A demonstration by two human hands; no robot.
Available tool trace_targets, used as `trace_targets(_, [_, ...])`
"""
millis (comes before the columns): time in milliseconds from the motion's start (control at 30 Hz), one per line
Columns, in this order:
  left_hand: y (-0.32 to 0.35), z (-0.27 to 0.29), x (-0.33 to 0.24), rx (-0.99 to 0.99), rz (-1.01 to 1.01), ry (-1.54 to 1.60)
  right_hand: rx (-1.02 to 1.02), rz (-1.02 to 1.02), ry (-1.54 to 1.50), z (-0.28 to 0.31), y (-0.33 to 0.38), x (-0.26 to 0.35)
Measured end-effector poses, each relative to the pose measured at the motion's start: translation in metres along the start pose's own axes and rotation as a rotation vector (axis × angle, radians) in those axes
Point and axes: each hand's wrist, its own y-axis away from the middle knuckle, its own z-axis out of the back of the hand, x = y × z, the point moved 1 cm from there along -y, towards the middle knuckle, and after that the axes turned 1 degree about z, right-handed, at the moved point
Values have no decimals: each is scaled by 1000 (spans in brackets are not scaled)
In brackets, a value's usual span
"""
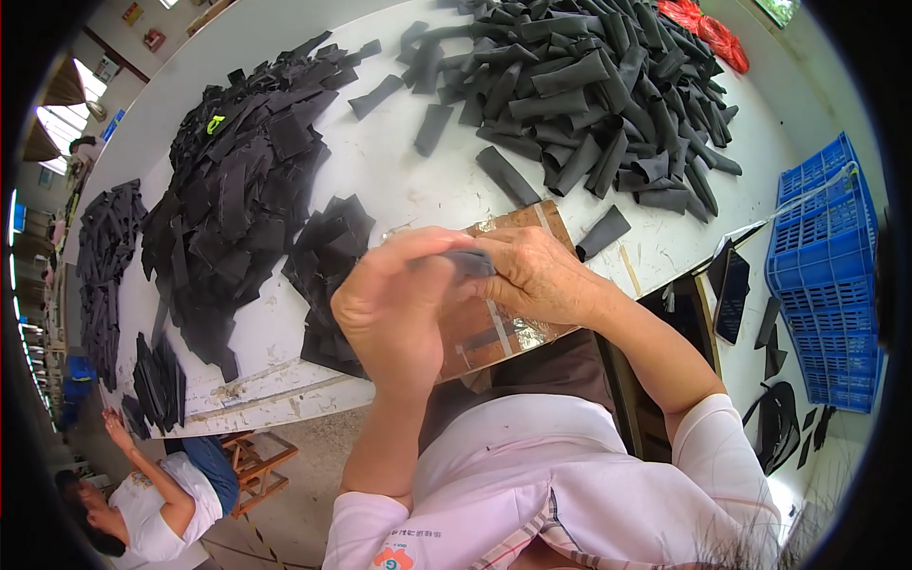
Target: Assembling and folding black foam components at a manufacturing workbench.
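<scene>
In front of my chest, both hands meet at a short dark grey piece of rolled, tube-like sheet material [472, 262]. My right hand [541, 274] pinches it between thumb and fingers. My left hand [399, 299], somewhat blurred by motion, curls its fingers around the other end and hides part of it. Below the hands lies a brown board [475, 344] covered in clear tape, at the table's near edge. A small stack of flat black pieces [328, 252] sits left of my left hand. Loose grey tubes [603, 234] lie just past my right hand.
A large heap of grey tubes [570, 81] covers the far side of the white table [380, 161]. Flat black pieces [237, 180] are piled at left. Blue plastic baskets [822, 275] and a dark phone [731, 294] are at right. Another person [171, 494] sits at lower left.
</scene>
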Motion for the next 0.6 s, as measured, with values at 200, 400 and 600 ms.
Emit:
trace_targets(200, [8, 21, 13, -76, 222, 468, -22, 65, 209, -4, 0, 2])
trace_targets(400, [6, 28, 11, -40, 81, 270, -58, 121, 192, -9, 7, 0])
trace_targets(600, [24, 46, 12, -128, 68, -12, -104, 209, 154, 4, -6, 8])
